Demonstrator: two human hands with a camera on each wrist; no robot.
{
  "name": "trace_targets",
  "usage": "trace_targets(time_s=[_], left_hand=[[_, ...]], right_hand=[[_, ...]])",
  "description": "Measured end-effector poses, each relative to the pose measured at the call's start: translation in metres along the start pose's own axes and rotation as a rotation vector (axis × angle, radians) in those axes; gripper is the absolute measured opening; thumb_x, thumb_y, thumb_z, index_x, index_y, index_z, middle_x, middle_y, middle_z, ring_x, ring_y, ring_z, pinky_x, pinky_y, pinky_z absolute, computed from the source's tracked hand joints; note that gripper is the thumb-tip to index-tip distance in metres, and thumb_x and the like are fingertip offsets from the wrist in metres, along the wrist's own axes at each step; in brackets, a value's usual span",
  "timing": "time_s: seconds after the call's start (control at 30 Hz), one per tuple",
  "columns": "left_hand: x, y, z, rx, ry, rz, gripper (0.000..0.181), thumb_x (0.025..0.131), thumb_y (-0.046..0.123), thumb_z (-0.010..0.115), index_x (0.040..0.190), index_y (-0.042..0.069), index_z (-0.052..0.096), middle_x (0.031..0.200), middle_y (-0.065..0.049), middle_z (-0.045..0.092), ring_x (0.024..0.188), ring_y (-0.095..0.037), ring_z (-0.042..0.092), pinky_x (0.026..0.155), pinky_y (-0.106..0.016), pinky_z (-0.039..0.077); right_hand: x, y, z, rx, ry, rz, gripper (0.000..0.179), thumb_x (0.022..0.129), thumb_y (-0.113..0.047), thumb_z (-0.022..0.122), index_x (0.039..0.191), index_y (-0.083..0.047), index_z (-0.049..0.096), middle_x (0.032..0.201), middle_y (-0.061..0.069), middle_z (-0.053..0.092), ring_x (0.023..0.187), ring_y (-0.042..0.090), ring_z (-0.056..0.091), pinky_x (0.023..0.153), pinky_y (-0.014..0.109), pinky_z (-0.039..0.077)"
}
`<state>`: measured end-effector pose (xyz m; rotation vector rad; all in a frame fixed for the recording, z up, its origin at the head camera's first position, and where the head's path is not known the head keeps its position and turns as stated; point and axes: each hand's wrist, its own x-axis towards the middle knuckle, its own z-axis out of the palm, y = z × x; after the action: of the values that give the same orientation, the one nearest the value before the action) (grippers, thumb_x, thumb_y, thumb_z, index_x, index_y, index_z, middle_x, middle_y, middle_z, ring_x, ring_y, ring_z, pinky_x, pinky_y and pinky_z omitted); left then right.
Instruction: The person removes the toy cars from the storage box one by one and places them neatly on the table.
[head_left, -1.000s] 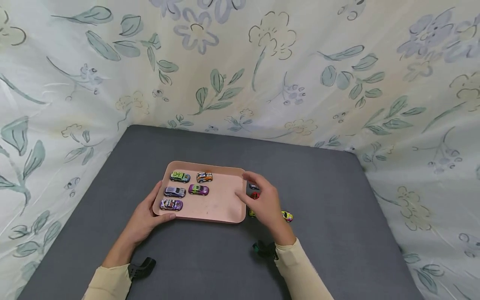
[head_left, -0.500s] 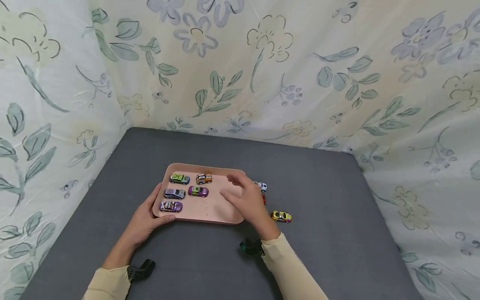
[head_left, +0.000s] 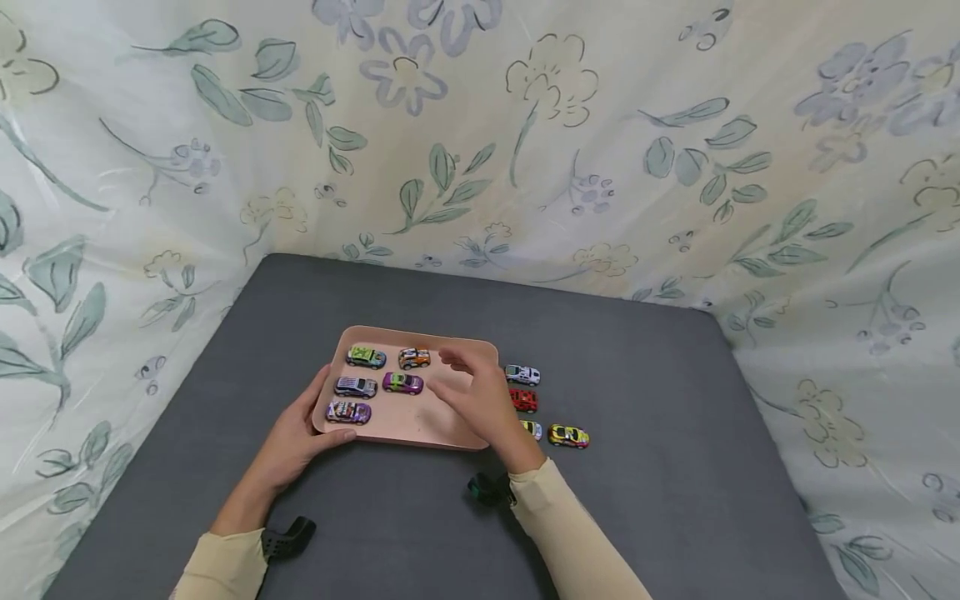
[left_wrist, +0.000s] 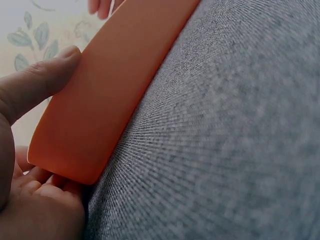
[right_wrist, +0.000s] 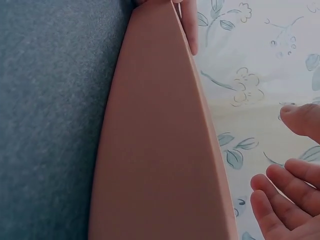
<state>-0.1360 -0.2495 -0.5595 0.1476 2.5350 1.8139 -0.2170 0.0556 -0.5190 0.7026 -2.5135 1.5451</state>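
Note:
A shallow pink tray [head_left: 427, 425] lies on the grey table. My left hand [head_left: 288, 446] grips its left end, thumb over the near side wall, and fingers at the tray's end in the left wrist view. Several toy cars are inside, towards the left: a green one [head_left: 366, 357], an orange one [head_left: 414, 358], a silver one [head_left: 356, 387], a purple-and-green one [head_left: 402, 383] and a purple-and-white one [head_left: 348, 412]. Over the tray's right part hovers my right hand [head_left: 483, 404], its fingers loosely bent and apart from the thumb, holding nothing; the right wrist view shows the same.
Right of the tray stand a white toy car [head_left: 522, 374], a red one [head_left: 524, 400], a yellow one [head_left: 568, 436] and another [head_left: 532, 430] partly hidden by my right wrist. A floral curtain [head_left: 465, 125] hangs behind the grey table [head_left: 660, 467].
My right hand has moved left from the tray's right edge to over its inside, uncovering the cars on the right. My left hand keeps its hold on the tray.

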Motion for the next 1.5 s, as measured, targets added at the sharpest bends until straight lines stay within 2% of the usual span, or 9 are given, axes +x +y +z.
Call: trace_targets(time_s=[0.17, 0.43, 0.67, 0.87, 1.07, 1.13, 1.33, 1.5], left_hand=[[-0.001, -0.001, 0.001, -0.01, 0.0, 0.007, 0.115, 0.093, 0.014, 0.09, 0.174, 0.001, 0.009, 0.172, -0.027, 0.029, 0.154, -0.047, 0.035, 0.102, -0.005, 0.033], [0.001, -0.002, 0.0, -0.032, -0.003, 0.005, 0.115, 0.092, 0.013, 0.09, 0.174, 0.003, 0.01, 0.172, -0.027, 0.03, 0.153, -0.045, 0.038, 0.102, -0.006, 0.036], [0.002, 0.0, -0.001, -0.007, 0.001, -0.004, 0.115, 0.092, 0.014, 0.09, 0.175, 0.005, 0.01, 0.172, -0.027, 0.03, 0.153, -0.045, 0.038, 0.101, -0.005, 0.035], [0.002, -0.002, 0.0, -0.011, 0.0, 0.006, 0.114, 0.092, 0.012, 0.09, 0.174, 0.004, 0.011, 0.172, -0.027, 0.03, 0.152, -0.046, 0.039, 0.1, -0.005, 0.036], [0.001, -0.003, -0.001, -0.005, -0.001, 0.011, 0.114, 0.092, 0.012, 0.09, 0.174, 0.003, 0.01, 0.173, -0.027, 0.029, 0.153, -0.045, 0.037, 0.102, -0.005, 0.034], [0.001, -0.003, -0.001, -0.004, 0.001, 0.011, 0.114, 0.092, 0.012, 0.09, 0.174, 0.003, 0.01, 0.173, -0.026, 0.029, 0.154, -0.045, 0.036, 0.102, -0.005, 0.033], [0.001, -0.003, -0.001, -0.021, 0.0, 0.007, 0.116, 0.092, 0.013, 0.09, 0.174, 0.003, 0.009, 0.174, -0.026, 0.027, 0.155, -0.045, 0.033, 0.102, -0.004, 0.033], [0.001, -0.001, 0.001, 0.004, 0.007, -0.003, 0.116, 0.092, 0.015, 0.091, 0.175, 0.005, 0.01, 0.174, -0.026, 0.027, 0.155, -0.047, 0.033, 0.102, -0.004, 0.032]], right_hand=[[0.007, 0.0, 0.007, -0.001, -0.05, -0.01, 0.053, 0.095, -0.015, 0.087, 0.143, -0.002, 0.068, 0.136, 0.01, 0.07, 0.125, 0.024, 0.066, 0.108, 0.045, 0.052], [0.012, 0.0, 0.017, -0.066, -0.074, 0.058, 0.057, 0.094, -0.029, 0.09, 0.143, -0.006, 0.07, 0.135, 0.005, 0.073, 0.124, 0.023, 0.068, 0.107, 0.049, 0.053], [0.016, 0.002, 0.029, -0.086, -0.098, 0.074, 0.052, 0.095, -0.025, 0.089, 0.141, -0.008, 0.07, 0.134, 0.006, 0.073, 0.125, 0.023, 0.067, 0.107, 0.047, 0.053], [0.017, 0.006, 0.038, -0.102, -0.113, 0.096, 0.047, 0.096, -0.022, 0.088, 0.138, -0.007, 0.072, 0.129, 0.007, 0.075, 0.12, 0.02, 0.069, 0.105, 0.04, 0.054], [0.019, 0.007, 0.047, -0.135, -0.144, 0.134, 0.046, 0.095, -0.021, 0.089, 0.137, -0.011, 0.073, 0.128, 0.0, 0.075, 0.113, 0.011, 0.069, 0.099, 0.031, 0.056], [0.019, 0.008, 0.049, -0.16, -0.156, 0.136, 0.046, 0.095, -0.021, 0.088, 0.138, -0.011, 0.074, 0.128, -0.001, 0.075, 0.112, 0.011, 0.069, 0.098, 0.03, 0.056], [0.02, 0.009, 0.053, -0.31, -0.176, 0.107, 0.041, 0.097, -0.021, 0.085, 0.136, -0.012, 0.076, 0.131, 0.0, 0.075, 0.121, 0.013, 0.067, 0.106, 0.034, 0.051], [0.019, 0.007, 0.053, -0.383, -0.178, 0.069, 0.035, 0.098, -0.019, 0.083, 0.132, -0.012, 0.078, 0.129, 0.002, 0.075, 0.119, 0.016, 0.067, 0.108, 0.038, 0.05]])
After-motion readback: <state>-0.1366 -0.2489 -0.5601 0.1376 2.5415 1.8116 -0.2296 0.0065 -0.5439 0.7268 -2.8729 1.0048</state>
